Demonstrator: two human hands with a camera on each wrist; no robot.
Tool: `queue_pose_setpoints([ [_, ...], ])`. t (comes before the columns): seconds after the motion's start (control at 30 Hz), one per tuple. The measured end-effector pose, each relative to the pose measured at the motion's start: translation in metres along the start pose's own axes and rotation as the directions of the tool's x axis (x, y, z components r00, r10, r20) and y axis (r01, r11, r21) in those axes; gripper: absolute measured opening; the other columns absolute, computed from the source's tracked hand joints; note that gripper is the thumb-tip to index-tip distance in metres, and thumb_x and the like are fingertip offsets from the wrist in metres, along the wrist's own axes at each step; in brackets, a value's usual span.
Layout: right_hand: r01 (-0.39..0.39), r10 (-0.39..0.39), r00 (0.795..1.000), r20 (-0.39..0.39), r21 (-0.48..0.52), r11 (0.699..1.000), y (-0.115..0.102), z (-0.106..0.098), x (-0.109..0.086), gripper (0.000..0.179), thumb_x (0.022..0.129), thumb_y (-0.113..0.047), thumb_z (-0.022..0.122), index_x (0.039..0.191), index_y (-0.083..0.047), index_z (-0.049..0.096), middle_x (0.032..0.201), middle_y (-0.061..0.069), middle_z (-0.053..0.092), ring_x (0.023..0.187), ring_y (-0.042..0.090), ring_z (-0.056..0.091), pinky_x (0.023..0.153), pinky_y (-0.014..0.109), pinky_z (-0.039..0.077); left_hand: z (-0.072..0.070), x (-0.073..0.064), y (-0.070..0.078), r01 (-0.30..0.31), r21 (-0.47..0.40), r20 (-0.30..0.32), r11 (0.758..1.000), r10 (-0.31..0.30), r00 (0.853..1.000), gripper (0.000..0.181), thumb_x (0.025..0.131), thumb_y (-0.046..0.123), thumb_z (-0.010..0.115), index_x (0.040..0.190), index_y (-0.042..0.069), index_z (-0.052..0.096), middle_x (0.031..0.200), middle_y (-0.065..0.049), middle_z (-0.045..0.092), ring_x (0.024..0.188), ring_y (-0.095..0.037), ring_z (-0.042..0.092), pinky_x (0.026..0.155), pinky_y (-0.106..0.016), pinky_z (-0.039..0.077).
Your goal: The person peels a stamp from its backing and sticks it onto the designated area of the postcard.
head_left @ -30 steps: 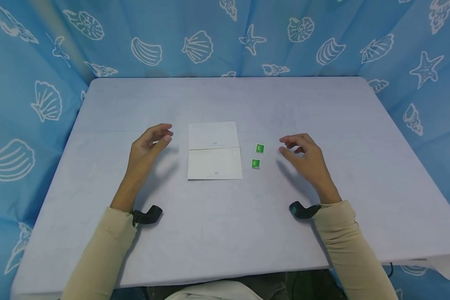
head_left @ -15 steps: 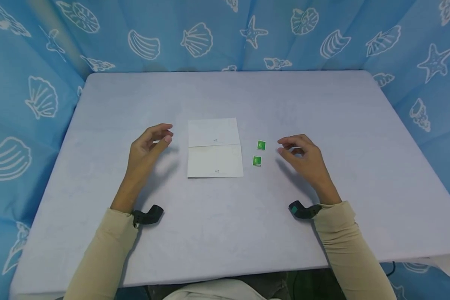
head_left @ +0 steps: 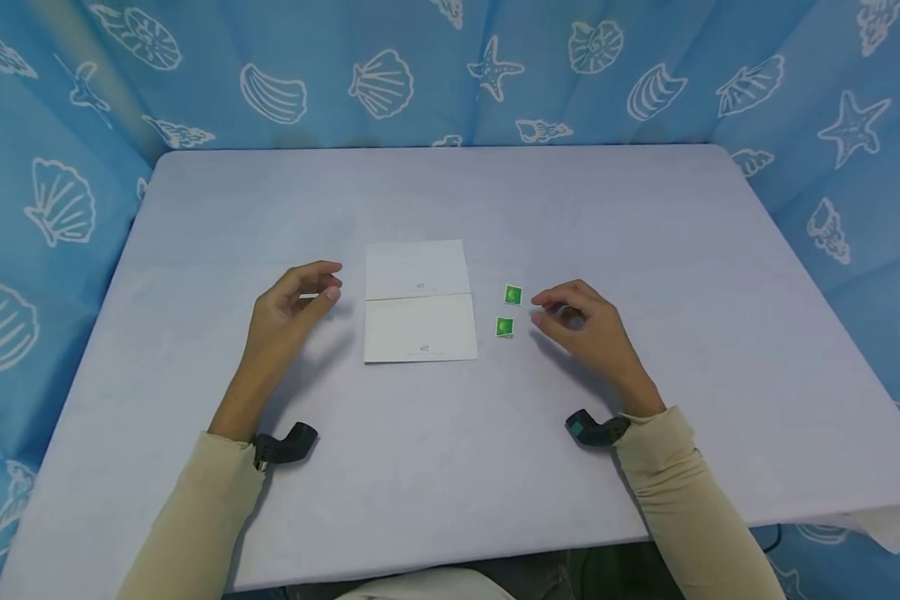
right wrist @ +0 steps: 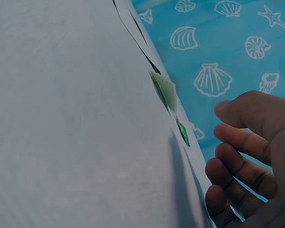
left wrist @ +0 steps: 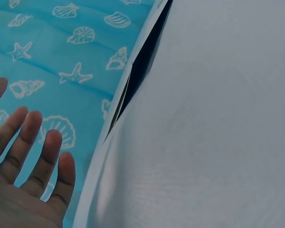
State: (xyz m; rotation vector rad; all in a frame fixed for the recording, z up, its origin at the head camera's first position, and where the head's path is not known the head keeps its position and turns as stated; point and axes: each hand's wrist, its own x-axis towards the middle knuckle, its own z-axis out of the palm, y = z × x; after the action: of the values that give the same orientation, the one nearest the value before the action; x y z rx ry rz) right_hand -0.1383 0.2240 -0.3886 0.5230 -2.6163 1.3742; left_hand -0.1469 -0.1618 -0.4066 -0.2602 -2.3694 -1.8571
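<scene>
Two white envelope-like rectangles, an upper one (head_left: 416, 267) and a lower one (head_left: 420, 329), lie edge to edge on the table in the head view. Each bears a small grey print near its lower edge. To their right are two small green stamp-like squares with white borders, a far one (head_left: 513, 295) and a near one (head_left: 504, 327). My right hand (head_left: 576, 315), fingers loosely bent, hovers just right of these squares and holds nothing. Left of the white rectangles hangs my left hand (head_left: 288, 307), empty, its fingers relaxed and apart in the left wrist view.
A white cloth covers the table (head_left: 450, 467). Behind it and along both sides hangs a blue curtain (head_left: 307, 50) with white shell drawings. Black wrist cameras sit on both wrists, the left camera (head_left: 288, 444) and the right camera (head_left: 596, 429).
My right hand has moved slightly left, closer to the green squares. The left hand keeps nearly the same place. The head view has shifted a little; the rectangles and squares lie as before.
</scene>
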Motion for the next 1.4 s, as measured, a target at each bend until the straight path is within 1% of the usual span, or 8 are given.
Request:
queue_pose_setpoints([
  [0.27,-0.004,0.004,1.0,0.016,-0.002,1.0,0.035,0.01,-0.002,0.02,0.087,-0.004,0.077,0.107,-0.003,0.073,0.105,0.009,0.064,0.092,0.022,0.057,0.076,0.034,0.046,0.001,-0.003,0.0,-0.025,-0.018,0.011,1.0,0.025,1.0,0.037,0.099,0.026,0.066,0.134,0.015,0.063,0.121,-0.007,0.064,0.113,-0.016,0.057,0.094,-0.03,0.045],
  [0.43,0.002,-0.002,0.999,0.038,-0.002,1.0,0.037,0.013,-0.003,0.022,0.087,-0.01,0.079,0.108,-0.007,0.074,0.106,0.004,0.064,0.094,0.017,0.058,0.077,0.028,0.044,0.003,-0.007,0.013,-0.016,0.019,0.006,1.0,0.016,1.0,0.037,0.1,0.022,0.065,0.134,0.008,0.062,0.12,-0.01,0.064,0.11,-0.014,0.057,0.093,-0.029,0.045],
  [0.6,0.027,-0.026,0.999,0.045,-0.028,0.999,0.036,0.015,-0.005,0.023,0.086,-0.012,0.08,0.108,-0.008,0.074,0.106,0.001,0.063,0.094,0.016,0.058,0.076,0.026,0.044,0.005,-0.009,0.026,-0.016,0.017,0.012,1.0,0.015,1.0,0.036,0.1,0.019,0.064,0.132,0.003,0.062,0.122,-0.018,0.062,0.11,-0.014,0.058,0.095,-0.032,0.045],
  [0.83,0.065,-0.06,0.996,0.065,-0.063,0.996,0.038,0.017,-0.004,0.027,0.083,-0.011,0.083,0.109,-0.007,0.074,0.105,0.003,0.062,0.095,0.016,0.057,0.078,0.027,0.044,0.004,-0.005,0.006,-0.022,0.018,0.013,1.0,0.022,1.0,0.035,0.099,0.027,0.066,0.131,0.013,0.065,0.125,-0.013,0.063,0.111,-0.014,0.058,0.094,-0.03,0.045],
  [0.97,0.071,-0.065,0.995,0.077,-0.075,0.995,0.037,0.02,-0.004,0.03,0.082,-0.012,0.084,0.11,-0.007,0.074,0.106,0.004,0.061,0.095,0.017,0.056,0.079,0.029,0.044,0.003,-0.003,0.0,-0.028,0.024,0.013,0.999,0.028,1.0,0.035,0.098,0.031,0.066,0.13,0.015,0.066,0.124,-0.01,0.063,0.11,-0.015,0.058,0.094,-0.03,0.045],
  [1.03,0.072,-0.065,0.994,0.084,-0.083,0.994,0.036,0.021,-0.003,0.031,0.082,-0.012,0.084,0.11,-0.007,0.073,0.106,0.004,0.06,0.095,0.017,0.055,0.08,0.03,0.044,0.004,-0.003,0.002,-0.025,0.033,0.013,0.999,0.025,1.0,0.035,0.099,0.028,0.066,0.13,0.012,0.065,0.124,-0.011,0.063,0.11,-0.015,0.058,0.093,-0.029,0.045],
  [1.23,0.081,-0.071,0.993,0.098,-0.107,0.991,0.035,0.024,-0.002,0.032,0.082,-0.011,0.084,0.111,-0.006,0.073,0.107,0.004,0.059,0.097,0.017,0.055,0.082,0.032,0.045,0.006,-0.008,0.03,-0.004,0.046,0.013,0.999,0.004,1.0,0.032,0.1,0.016,0.063,0.129,0.002,0.064,0.123,-0.019,0.062,0.107,-0.013,0.058,0.091,-0.029,0.045],
  [1.4,0.096,-0.085,0.991,0.099,-0.108,0.99,0.036,0.027,0.0,0.032,0.081,-0.011,0.085,0.11,-0.005,0.073,0.107,0.005,0.059,0.099,0.019,0.056,0.086,0.034,0.045,0.005,-0.004,0.014,-0.002,0.04,0.01,0.999,0.002,1.0,0.034,0.1,0.023,0.065,0.13,0.008,0.065,0.124,-0.015,0.063,0.108,-0.014,0.058,0.09,-0.028,0.045],
])
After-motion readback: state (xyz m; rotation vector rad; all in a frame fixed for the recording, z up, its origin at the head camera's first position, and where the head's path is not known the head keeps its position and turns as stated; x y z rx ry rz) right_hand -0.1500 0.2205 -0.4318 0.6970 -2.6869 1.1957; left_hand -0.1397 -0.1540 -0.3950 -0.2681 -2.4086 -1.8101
